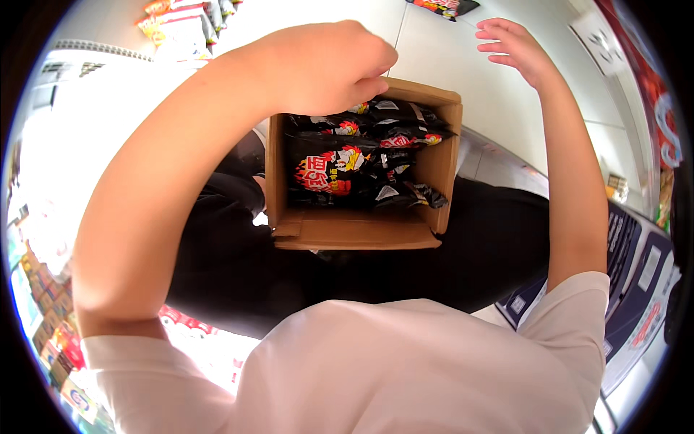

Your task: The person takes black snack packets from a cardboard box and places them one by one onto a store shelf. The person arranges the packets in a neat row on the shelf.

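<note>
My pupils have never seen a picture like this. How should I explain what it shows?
There is no machine, only a person's two bare hands. A fisheye camera on the head looks down, so straight edges bend. The left hand curls near the far edge of an open cardboard box; its fingers are mostly hidden, so I cannot tell whether it holds anything. The right hand is open, with nothing visible in it. Black packets lie inside the box, and another packet lies beyond it on the white tiled surface.
</note>
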A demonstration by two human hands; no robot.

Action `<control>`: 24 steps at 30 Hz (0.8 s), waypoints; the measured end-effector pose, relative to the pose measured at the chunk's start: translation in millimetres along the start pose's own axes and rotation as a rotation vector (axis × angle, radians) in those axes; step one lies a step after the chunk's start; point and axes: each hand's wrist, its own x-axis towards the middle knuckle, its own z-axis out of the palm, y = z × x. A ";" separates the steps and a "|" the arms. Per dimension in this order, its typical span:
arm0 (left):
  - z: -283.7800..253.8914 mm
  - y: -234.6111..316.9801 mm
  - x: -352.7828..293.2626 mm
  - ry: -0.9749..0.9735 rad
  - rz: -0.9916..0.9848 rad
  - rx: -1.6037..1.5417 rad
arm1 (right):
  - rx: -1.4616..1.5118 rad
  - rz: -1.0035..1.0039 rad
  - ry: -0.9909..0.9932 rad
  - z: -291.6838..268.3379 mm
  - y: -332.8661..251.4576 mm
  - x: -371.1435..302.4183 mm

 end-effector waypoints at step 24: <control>77.2 17.3 -12.1 -0.224 -0.034 0.117 | -0.937 -0.553 -0.183 165.9 -38.4 -138.1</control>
